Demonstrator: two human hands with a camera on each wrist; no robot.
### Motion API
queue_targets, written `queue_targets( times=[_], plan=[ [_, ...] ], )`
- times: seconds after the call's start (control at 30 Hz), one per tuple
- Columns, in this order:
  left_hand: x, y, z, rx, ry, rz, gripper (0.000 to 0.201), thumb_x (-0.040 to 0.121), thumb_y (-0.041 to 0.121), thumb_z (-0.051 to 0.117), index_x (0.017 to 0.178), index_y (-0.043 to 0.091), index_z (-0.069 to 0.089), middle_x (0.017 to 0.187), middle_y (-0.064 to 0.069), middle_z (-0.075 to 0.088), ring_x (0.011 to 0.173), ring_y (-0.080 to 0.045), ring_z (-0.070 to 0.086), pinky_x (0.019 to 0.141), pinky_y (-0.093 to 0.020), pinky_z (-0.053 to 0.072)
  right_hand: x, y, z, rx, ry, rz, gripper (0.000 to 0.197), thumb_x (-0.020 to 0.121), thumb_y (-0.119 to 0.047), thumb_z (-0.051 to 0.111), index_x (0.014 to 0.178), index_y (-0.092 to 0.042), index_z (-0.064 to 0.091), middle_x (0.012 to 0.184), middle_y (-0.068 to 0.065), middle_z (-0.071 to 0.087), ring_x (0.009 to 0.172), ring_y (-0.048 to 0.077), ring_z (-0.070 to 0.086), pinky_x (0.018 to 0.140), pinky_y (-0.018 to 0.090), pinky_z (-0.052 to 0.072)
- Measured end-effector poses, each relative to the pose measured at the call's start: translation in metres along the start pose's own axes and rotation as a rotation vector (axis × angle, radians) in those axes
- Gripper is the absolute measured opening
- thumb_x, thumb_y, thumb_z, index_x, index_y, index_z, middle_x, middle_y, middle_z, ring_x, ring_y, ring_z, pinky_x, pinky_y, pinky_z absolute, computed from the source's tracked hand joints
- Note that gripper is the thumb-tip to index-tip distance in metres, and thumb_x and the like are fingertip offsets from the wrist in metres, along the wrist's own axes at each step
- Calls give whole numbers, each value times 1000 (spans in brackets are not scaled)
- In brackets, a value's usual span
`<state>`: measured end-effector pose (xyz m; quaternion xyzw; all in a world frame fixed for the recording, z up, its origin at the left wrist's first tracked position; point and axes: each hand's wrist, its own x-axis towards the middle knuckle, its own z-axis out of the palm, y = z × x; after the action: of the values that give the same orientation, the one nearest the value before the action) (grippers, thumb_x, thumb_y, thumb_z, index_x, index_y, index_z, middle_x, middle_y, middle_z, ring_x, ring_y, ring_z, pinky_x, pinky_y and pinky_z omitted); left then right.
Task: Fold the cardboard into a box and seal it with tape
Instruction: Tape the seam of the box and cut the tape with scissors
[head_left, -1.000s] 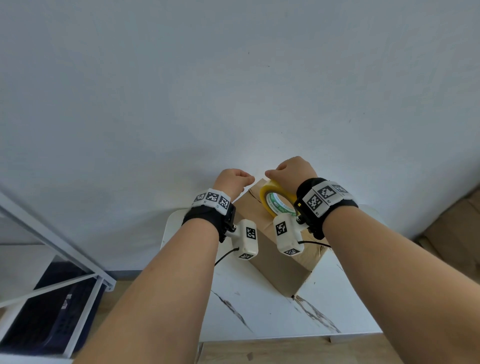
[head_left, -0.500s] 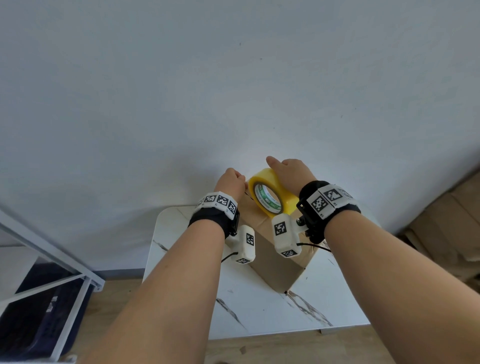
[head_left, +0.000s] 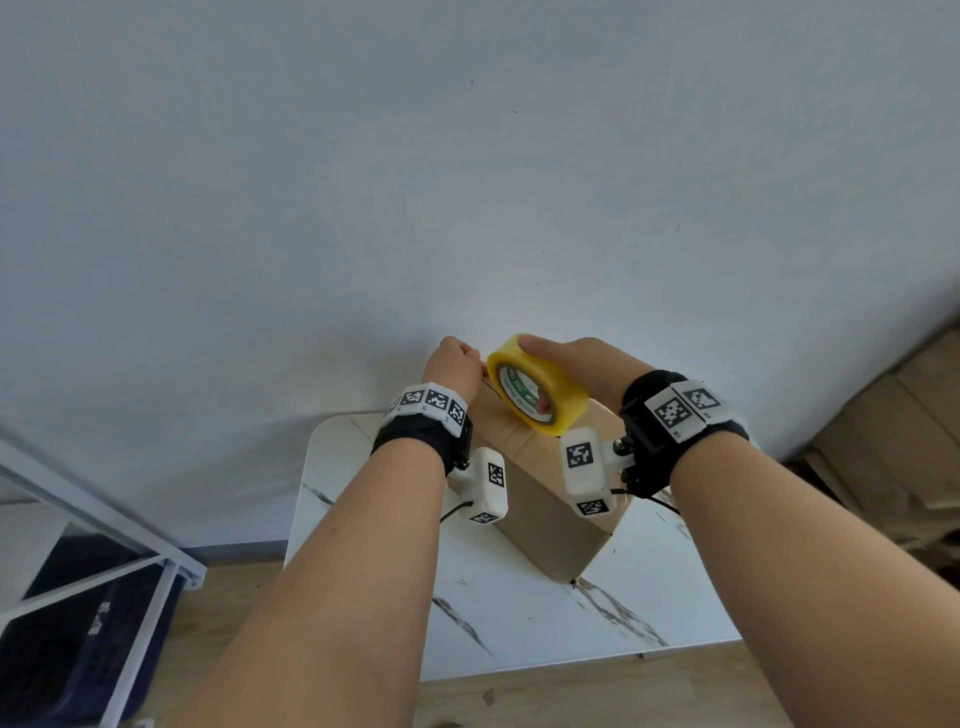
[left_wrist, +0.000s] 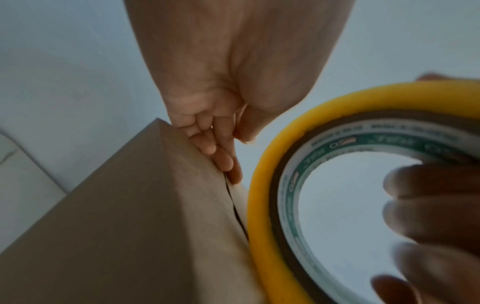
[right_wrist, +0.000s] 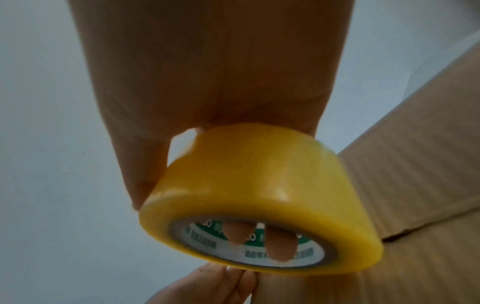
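Note:
A brown cardboard box (head_left: 545, 525) stands on a white marble table (head_left: 519, 623), its top flaps folded down with a dark seam (left_wrist: 235, 207) between them. My right hand (head_left: 587, 369) grips a yellow tape roll (head_left: 537, 384), held tilted just above the box's far end. Its fingers (right_wrist: 280, 246) pass through the core and its thumb lies on the outside. My left hand (head_left: 452, 364) is right beside the roll, and its fingers (left_wrist: 221, 156) press on the box top (left_wrist: 130, 205) at the seam's far end. No loose tape strip is discernible.
A white wall rises directly behind the table. A white metal frame (head_left: 104, 519) with a dark bag (head_left: 78, 649) under it is at the lower left. More cardboard (head_left: 883, 441) lies on the floor at the right. Wooden floor runs along the table's near edge.
My right hand has raised the tape roll off the box top and tipped it on edge toward the far end. My left hand has shifted farther along the box, close to the roll.

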<state>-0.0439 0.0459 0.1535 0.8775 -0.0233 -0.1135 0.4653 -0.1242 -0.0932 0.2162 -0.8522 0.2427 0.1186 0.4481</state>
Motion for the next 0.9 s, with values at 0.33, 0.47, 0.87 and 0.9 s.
queue_targets(
  times=[0.33, 0.47, 0.87, 0.9],
  plan=[
    [7, 0, 2, 37, -18, -23, 27, 98, 16, 39, 117, 0, 50, 115, -18, 63, 106, -33, 59, 82, -34, 43, -7, -7, -13, 189, -57, 58, 47, 85, -46, 66, 110, -6, 61, 94, 15, 64, 78, 29, 63, 78, 38, 51],
    [8, -2, 1, 0, -10, -62, 29, 97, 15, 39, 119, 1, 52, 116, -17, 65, 109, -32, 60, 87, -33, 44, -16, -7, -16, 102, -83, 96, 30, 90, -36, 63, 80, -8, 58, 69, 12, 56, 52, 23, 52, 57, 30, 45],
    [14, -11, -9, -87, -15, -92, 24, 93, 7, 46, 72, 12, 56, 101, -14, 73, 96, -29, 68, 91, -39, 53, -1, -23, -5, -24, -95, 156, 32, 87, -35, 65, 80, -5, 57, 68, 11, 57, 52, 22, 52, 49, 27, 44],
    [15, -11, -10, -99, -28, -103, 26, 93, 6, 47, 68, 12, 55, 101, -15, 73, 97, -31, 68, 92, -40, 53, -1, -26, -5, -42, -111, 168, 34, 88, -36, 64, 76, -5, 57, 65, 12, 56, 50, 23, 51, 52, 28, 42]
  ],
)
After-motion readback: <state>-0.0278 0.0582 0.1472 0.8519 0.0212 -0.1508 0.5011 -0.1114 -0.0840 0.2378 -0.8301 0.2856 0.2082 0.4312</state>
